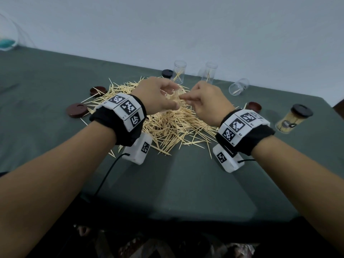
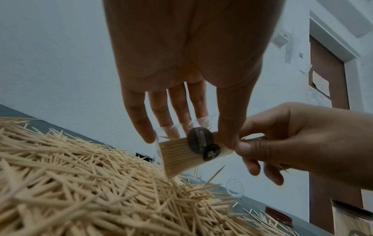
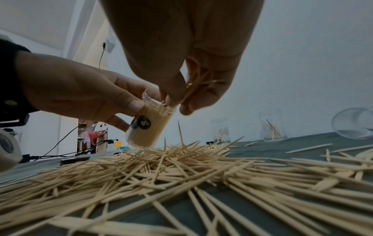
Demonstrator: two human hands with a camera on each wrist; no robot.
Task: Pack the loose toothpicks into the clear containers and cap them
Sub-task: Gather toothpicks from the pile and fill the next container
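Note:
A large pile of loose toothpicks (image 1: 167,125) lies on the green table (image 1: 46,86). Just above it, my left hand (image 1: 163,95) grips a clear container (image 2: 181,153) that is tilted, packed nearly full and bears dark round stickers; thumb and fingers curl round its sides. My right hand (image 1: 202,103) pinches a small bundle of toothpicks (image 3: 197,83) right at the container's open mouth (image 3: 159,103). In the head view the hands largely hide the container.
Two upright clear containers (image 1: 179,71) (image 1: 210,72) hold a few toothpicks, and a third (image 1: 239,86) lies on its side at the back. A capped full container (image 1: 292,119) stands at the right. Loose caps (image 1: 77,109) (image 1: 98,91) (image 1: 167,73) (image 1: 254,107) ring the pile.

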